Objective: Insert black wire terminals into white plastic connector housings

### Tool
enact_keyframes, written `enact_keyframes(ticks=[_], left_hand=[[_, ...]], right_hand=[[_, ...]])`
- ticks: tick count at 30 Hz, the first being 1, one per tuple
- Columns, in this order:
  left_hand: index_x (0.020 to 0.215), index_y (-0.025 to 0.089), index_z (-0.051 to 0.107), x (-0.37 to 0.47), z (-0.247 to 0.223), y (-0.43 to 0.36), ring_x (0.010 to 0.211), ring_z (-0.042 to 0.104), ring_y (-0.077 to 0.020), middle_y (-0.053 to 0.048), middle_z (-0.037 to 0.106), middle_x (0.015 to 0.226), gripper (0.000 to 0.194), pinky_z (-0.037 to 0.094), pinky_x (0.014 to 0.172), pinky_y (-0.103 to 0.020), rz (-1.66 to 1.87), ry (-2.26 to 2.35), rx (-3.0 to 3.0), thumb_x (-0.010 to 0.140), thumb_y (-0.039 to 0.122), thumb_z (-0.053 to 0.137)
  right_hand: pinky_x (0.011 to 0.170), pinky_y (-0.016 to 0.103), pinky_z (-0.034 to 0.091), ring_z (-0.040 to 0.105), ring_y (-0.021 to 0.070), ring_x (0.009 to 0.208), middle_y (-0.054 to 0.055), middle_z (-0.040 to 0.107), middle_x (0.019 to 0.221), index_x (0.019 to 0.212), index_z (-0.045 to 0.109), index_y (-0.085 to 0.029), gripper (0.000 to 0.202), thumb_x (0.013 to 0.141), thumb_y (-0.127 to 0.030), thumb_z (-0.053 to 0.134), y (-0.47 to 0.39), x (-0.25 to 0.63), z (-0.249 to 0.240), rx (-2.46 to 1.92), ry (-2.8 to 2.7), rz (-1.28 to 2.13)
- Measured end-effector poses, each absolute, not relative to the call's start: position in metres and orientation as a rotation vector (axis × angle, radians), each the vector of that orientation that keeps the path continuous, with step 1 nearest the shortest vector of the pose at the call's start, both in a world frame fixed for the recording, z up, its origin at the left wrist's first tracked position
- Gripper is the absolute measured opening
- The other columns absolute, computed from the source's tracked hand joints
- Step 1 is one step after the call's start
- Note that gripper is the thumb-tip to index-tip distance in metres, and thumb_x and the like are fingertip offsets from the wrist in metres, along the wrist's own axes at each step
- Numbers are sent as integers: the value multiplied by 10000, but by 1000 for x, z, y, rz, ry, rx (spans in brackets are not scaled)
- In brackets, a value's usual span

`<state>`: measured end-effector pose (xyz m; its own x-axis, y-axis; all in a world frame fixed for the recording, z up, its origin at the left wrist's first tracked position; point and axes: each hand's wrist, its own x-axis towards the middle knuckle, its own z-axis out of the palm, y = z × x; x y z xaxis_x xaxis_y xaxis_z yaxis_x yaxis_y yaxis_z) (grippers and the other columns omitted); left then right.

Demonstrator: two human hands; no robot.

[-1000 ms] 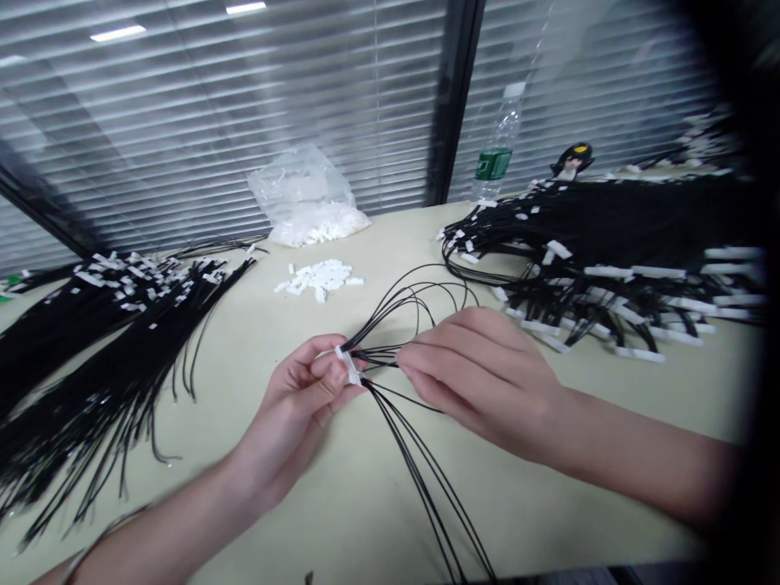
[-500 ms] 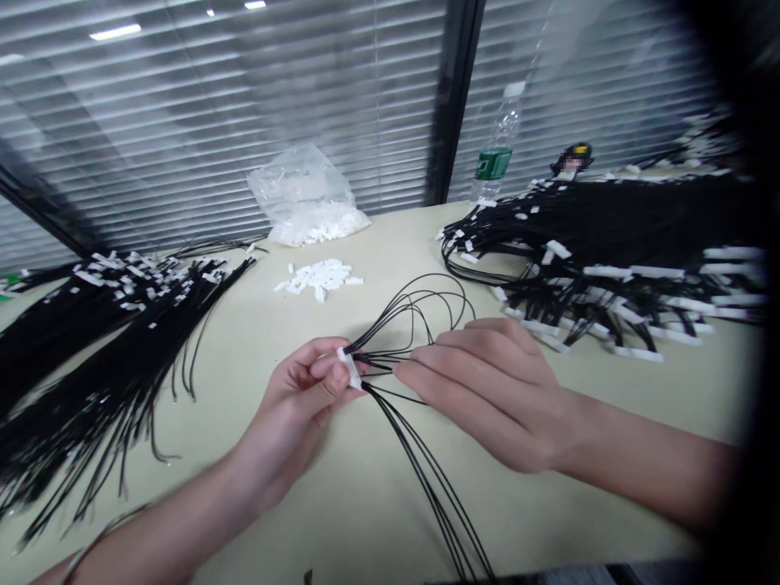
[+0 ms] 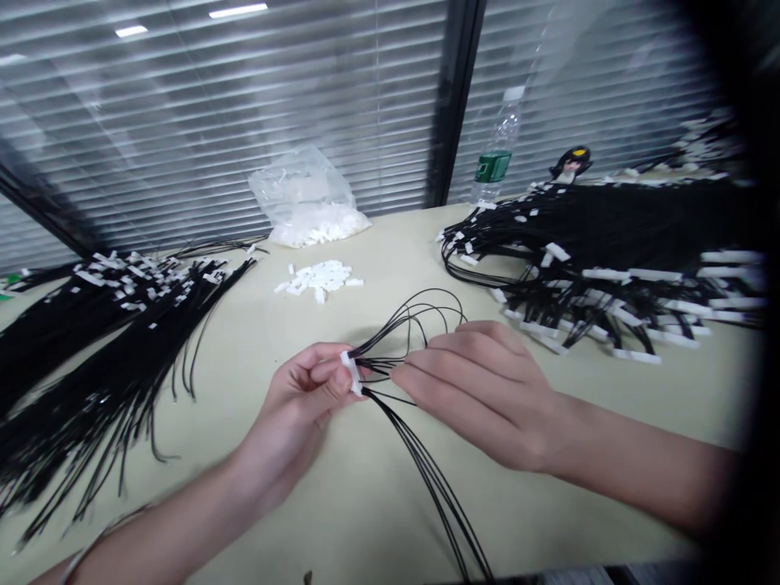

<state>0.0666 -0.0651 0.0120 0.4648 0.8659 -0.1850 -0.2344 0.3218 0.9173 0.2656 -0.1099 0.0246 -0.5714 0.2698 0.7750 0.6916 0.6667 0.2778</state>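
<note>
Between thumb and fingers, my left hand pinches a white connector housing. Several black wires run out of the housing's right side; some loop up and over, others hang down toward the front table edge. Just to the right, my right hand is closed with its fingertips around some of these wires, close to the housing. Its fingers hide the wire ends and where they grip. A small pile of white connector housings lies on the table beyond my hands.
Bundles of black wires with white connectors lie at left. A larger heap of connectorized black wires fills the right. A clear plastic bag of white parts, a bottle and a small figure stand at the back by the blinds.
The connector has shifted slightly down and right in my left hand's grip. My right hand has edged slightly left, and the wire loops sit a little lower.
</note>
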Motion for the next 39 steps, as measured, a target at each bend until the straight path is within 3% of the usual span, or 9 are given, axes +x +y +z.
enact_keyframes(ticks=[16, 29, 39], left_hand=[[882, 181, 653, 66, 10, -65, 711, 588, -71, 18, 657, 720, 114, 481, 697, -168, 825, 802, 999, 773, 149, 649], [864, 186, 648, 69, 15, -68, 675, 589, -73, 24, 672, 691, 114, 453, 699, -182, 818, 794, 992, 760, 141, 660], [855, 171, 644, 69, 13, -74, 668, 580, -80, 6, 686, 684, 110, 426, 677, -181, 784, 790, 1006, 750, 158, 674]], right_hand=[[660, 309, 406, 552, 146, 798, 32, 643, 844, 959, 570, -99, 125, 874, -101, 480, -112, 266, 24, -775, -2200, -710], [706, 322, 403, 512, 155, 801, 18, 612, 812, 930, 565, -120, 161, 781, -144, 620, -110, 262, 13, -856, -2172, -683], [735, 296, 406, 499, 126, 823, -10, 596, 805, 932, 602, -163, 150, 785, -141, 623, -111, 258, 8, -812, -2168, -584]])
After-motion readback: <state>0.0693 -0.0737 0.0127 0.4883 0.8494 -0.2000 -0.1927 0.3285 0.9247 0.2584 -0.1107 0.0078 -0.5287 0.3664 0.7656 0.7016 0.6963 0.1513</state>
